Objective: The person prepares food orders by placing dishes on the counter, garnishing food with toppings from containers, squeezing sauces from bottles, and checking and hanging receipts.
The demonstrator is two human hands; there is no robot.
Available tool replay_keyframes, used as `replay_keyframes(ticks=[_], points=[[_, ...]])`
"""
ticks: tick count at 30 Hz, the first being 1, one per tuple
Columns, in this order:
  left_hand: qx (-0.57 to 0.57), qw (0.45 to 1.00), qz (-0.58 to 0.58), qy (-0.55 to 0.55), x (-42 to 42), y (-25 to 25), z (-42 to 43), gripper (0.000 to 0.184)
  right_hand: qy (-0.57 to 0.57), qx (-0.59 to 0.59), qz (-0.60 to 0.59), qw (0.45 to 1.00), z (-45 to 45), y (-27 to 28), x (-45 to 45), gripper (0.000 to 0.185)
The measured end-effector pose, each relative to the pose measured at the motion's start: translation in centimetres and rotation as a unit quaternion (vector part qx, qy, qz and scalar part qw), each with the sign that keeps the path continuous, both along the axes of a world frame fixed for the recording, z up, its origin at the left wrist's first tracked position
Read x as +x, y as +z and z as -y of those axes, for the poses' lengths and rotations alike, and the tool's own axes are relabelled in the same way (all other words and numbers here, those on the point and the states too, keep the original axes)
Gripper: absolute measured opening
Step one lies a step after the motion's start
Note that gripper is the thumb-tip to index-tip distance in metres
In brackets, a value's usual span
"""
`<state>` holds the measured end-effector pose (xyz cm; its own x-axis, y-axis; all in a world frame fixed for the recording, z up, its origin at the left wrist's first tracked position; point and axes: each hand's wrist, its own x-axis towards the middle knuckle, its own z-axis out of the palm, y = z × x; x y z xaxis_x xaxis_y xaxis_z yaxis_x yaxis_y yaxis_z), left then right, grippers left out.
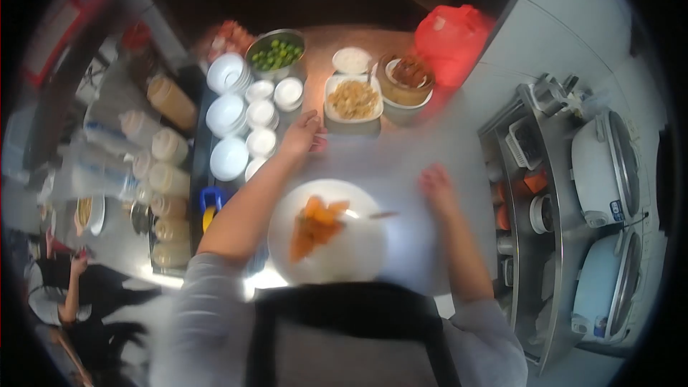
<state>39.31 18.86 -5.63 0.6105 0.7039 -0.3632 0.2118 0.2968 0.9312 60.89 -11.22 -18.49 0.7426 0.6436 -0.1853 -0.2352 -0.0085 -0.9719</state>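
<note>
My left hand [307, 132] reaches over the steel counter, its fingers curled together beside a square white dish of pale chopped food [352, 99]. A small pinkish-red thing [319, 144] shows just below the fingers; I cannot make out whether they hold it. Blurred by motion, my right hand [436, 185] hovers at the counter's right side, away from the dishes. Between my forearms, close to my body, a large white plate [358, 261] bears orange pieces of food [315, 228]. A thin brownish utensil [385, 215] lies across the plate's right rim.
Stacked white bowls [229, 115] and small cups [261, 142] line the left, with sauce bottles [169, 145] beyond. Behind stand a bowl of green vegetables [277, 56], a brown pot [405, 80] and a red bag [453, 39]. Rice cookers [600, 168] flank the right; another person [68, 294] stands lower left.
</note>
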Motion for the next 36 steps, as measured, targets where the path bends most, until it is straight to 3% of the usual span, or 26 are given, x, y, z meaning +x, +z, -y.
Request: replay_keyframes(ticks=[2,4,5,6,7,8,10,11,13,16,20,21,23,24,25,26,27,28,29,31,32,33,34,35,36], points=[[0.139,0.990,0.036,-0.017,-7.8,2.0,5.0,0.036,0.075,-0.066,0.039,0.994,6.0,-0.3,-5.2,0.036],[0.288,0.956,-0.048,0.011,-16.0,0.6,9.9,0.035,0.182,-0.151,-0.097,0.967,9.1,7.7,-13.0,0.036],[0.338,0.936,-0.079,0.051,-20.1,-0.9,12.4,0.036,0.233,-0.118,-0.236,0.936,9.9,8.6,-16.1,0.039],[0.387,0.911,-0.108,0.090,-23.3,-2.8,14.8,0.038,0.324,-0.124,-0.118,0.931,10.3,6.2,-18.3,0.043],[0.221,0.961,-0.095,0.134,-25.5,-4.2,17.1,0.040,0.392,-0.119,0.008,0.912,10.0,5.6,-20.7,0.048],[0.048,0.981,-0.076,0.175,-27.2,-5.7,18.7,0.042,0.353,-0.147,-0.025,0.924,9.5,4.9,-22.2,0.046],[-0.109,0.985,-0.031,0.133,-27.8,-6.3,21.2,0.051,0.292,-0.167,-0.073,0.939,8.0,6.5,-24.0,0.044],[-0.137,0.987,-0.038,0.077,-25.8,-2.7,22.1,0.058,0.271,-0.156,-0.086,0.946,7.8,6.2,-24.4,0.042],[-0.147,0.989,0.004,0.017,-25.1,-3.9,22.9,0.062,0.243,-0.079,-0.085,0.963,7.4,2.8,-23.9,0.038],[-0.141,0.982,0.029,-0.123,-24.0,-5.6,22.6,0.065,0.134,-0.074,-0.111,0.982,6.6,4.0,-21.1,0.033],[-0.024,0.949,0.044,-0.312,-21.7,-4.0,22.7,0.074,0.034,-0.098,0.202,0.974,6.6,0.3,-13.9,0.034],[-0.032,0.945,0.021,-0.324,-21.7,-2.3,22.9,0.070,-0.021,-0.144,0.242,0.959,6.2,-2.5,-10.9,0.034],[0.054,0.940,0.009,-0.337,-22.4,-1.8,22.9,0.062,-0.088,-0.187,0.228,0.951,5.3,-5.7,-5.3,0.035],[0.084,0.933,0.037,-0.347,-23.7,-1.2,22.6,0.057,-0.074,-0.116,0.302,0.943,5.3,-7.1,-2.1,0.031],[0.087,0.939,0.041,-0.331,-25.4,-1.4,22.3,0.057,-0.009,-0.013,0.030,0.999,5.1,-5.0,-0.2,0.030],[0.088,0.942,0.046,-0.321,-27.0,-1.6,22.0,0.058,-0.044,-0.125,0.135,0.982,4.0,0.7,-3.3,0.031],[0.066,0.951,0.043,-0.300,-29.0,-1.3,21.8,0.058,0.025,-0.255,0.311,0.915,4.1,-1.3,1.1,0.032],[0.043,0.957,0.039,-0.286,-31.8,-0.6,21.7,0.058,0.064,-0.363,0.481,0.796,4.3,-3.9,5.9,0.033],[0.024,0.960,0.034,-0.276,-34.6,-0.4,21.3,0.059,0.072,-0.435,0.511,0.738,3.9,-1.2,6.2,0.037],[0.017,0.965,0.072,-0.252,-41.1,-0.9,21.0,0.059,0.026,-0.414,0.499,0.761,1.6,6.0,6.1,0.044],[0.006,0.975,0.028,-0.221,-44.7,0.5,21.2,0.055,-0.005,-0.362,0.496,0.790,0.4,9.4,5.7,0.048],[-0.058,0.984,0.093,-0.142,-47.9,-3.0,21.8,0.050,-0.077,-0.209,0.512,0.830,-1.4,11.4,5.9,0.050],[-0.084,0.985,0.113,-0.095,-51.3,-4.4,22.0,0.048,-0.104,-0.196,0.572,0.789,-3.1,15.8,5.1,0.051],[-0.059,0.985,0.143,-0.079,-54.5,-3.9,22.0,0.047,-0.125,-0.107,0.506,0.846,-5.6,22.0,0.5,0.050],[-0.098,0.993,0.069,-0.007,-57.7,-4.8,22.2,0.047,-0.094,0.025,0.490,0.866,-7.3,29.3,-7.6,0.050]])
